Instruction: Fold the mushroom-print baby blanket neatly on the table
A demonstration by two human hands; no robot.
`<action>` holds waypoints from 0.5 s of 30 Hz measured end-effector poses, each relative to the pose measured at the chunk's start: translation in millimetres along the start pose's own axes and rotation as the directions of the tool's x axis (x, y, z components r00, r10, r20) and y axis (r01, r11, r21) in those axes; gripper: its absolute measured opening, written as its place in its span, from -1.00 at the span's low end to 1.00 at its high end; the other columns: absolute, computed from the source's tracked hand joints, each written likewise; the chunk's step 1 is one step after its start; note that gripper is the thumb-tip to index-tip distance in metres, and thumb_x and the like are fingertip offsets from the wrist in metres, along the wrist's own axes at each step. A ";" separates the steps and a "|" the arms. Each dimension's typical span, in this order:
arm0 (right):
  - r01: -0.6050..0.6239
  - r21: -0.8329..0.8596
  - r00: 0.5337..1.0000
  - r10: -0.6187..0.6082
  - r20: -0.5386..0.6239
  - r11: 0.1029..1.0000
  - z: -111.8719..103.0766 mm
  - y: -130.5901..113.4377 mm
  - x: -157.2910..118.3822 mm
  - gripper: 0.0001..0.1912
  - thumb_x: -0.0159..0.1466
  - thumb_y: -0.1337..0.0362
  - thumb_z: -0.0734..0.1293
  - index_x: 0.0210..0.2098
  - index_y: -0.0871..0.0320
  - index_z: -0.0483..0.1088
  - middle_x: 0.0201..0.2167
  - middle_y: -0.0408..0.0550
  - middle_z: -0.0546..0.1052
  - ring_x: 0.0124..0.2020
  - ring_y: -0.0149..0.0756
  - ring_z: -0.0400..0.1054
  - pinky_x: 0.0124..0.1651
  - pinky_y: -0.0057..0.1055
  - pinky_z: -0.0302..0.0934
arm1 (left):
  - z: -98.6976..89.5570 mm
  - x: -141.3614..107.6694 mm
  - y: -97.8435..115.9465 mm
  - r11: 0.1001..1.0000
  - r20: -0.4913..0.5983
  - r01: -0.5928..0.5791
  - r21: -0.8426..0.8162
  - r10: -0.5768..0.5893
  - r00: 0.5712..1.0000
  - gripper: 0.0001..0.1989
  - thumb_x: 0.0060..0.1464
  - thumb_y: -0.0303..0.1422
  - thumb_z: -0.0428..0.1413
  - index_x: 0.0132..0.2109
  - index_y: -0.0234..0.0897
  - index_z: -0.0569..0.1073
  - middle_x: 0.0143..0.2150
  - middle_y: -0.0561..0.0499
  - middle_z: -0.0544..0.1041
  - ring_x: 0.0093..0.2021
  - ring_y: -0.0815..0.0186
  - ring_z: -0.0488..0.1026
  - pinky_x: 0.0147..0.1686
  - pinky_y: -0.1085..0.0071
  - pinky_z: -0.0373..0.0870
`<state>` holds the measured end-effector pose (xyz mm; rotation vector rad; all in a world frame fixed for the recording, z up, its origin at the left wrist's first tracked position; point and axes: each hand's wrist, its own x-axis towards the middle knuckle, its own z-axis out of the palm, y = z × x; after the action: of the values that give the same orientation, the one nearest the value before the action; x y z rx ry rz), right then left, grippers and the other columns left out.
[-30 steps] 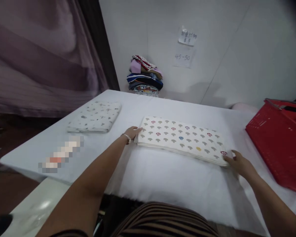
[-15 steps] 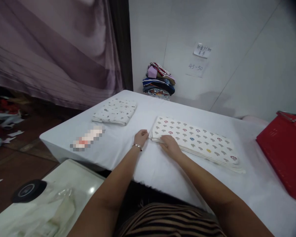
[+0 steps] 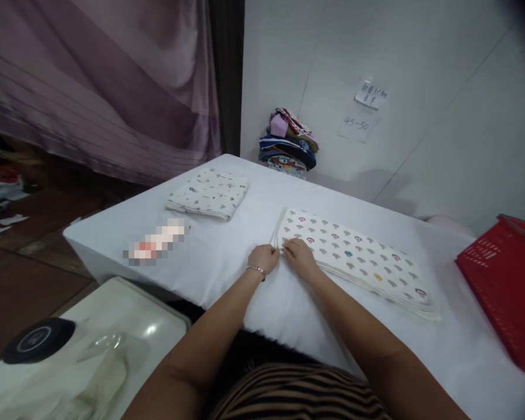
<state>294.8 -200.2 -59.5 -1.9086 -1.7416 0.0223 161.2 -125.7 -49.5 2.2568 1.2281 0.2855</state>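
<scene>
The left hand (image 3: 262, 258) and right hand (image 3: 301, 259) are pinching the folded mushroom-print cloth (image 3: 363, 255) at its near-left corner; uneven tugging would be risking skewed layers.

One head-worn view — forward and down past the nearby hands (image 3: 263, 260) (image 3: 301, 260) to table (image 3: 262, 201) and wall (image 3: 424, 99)

The left hand (image 3: 263, 259) and right hand (image 3: 303, 260) pinch a corner of the folded mushroom-print cloth (image 3: 354, 256) on the table (image 3: 219, 256).
</scene>
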 end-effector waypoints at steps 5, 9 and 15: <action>-0.031 0.111 0.998 0.037 -0.057 0.993 4.4 3.2 -0.5 -0.81 0.29 0.32 0.18 -0.32 0.11 0.43 -0.32 -0.05 0.46 -0.23 -0.28 0.27 -0.13 -0.35 0.16 | -2.3 8.3 1.2 0.976 0.134 0.084 -0.203 -0.057 0.989 -0.75 -0.01 -0.29 0.02 -0.48 -0.28 0.54 -0.48 -0.06 0.56 -0.42 0.31 0.45 -0.40 0.46 0.25; 0.003 0.125 0.996 0.008 -0.087 0.992 6.6 4.0 -3.5 -0.81 0.30 0.29 0.18 -0.28 0.10 0.43 -0.28 -0.04 0.47 -0.21 -0.26 0.28 -0.12 -0.33 0.17 | -3.1 13.5 -3.1 0.945 0.198 0.149 -0.291 -0.092 0.976 -0.74 -0.02 -0.31 0.00 -0.53 -0.30 0.49 -0.57 0.01 0.51 -0.63 0.40 0.32 -0.57 0.48 0.19; 0.091 0.035 0.993 -0.088 -0.080 0.995 6.2 1.9 -9.8 -0.78 0.28 0.23 0.21 -0.16 0.12 0.42 -0.17 0.04 0.47 -0.11 -0.19 0.28 -0.06 -0.26 0.17 | -3.9 13.1 -4.3 0.882 0.221 0.202 -0.427 -0.115 0.968 -0.77 -0.04 -0.33 0.00 -0.57 -0.28 0.43 -0.65 0.07 0.43 -0.70 0.46 0.22 -0.63 0.51 0.17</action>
<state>292.6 -207.0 -69.0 -1.7783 -1.7597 -0.0519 163.9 -111.6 -49.6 1.7341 1.1059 0.2522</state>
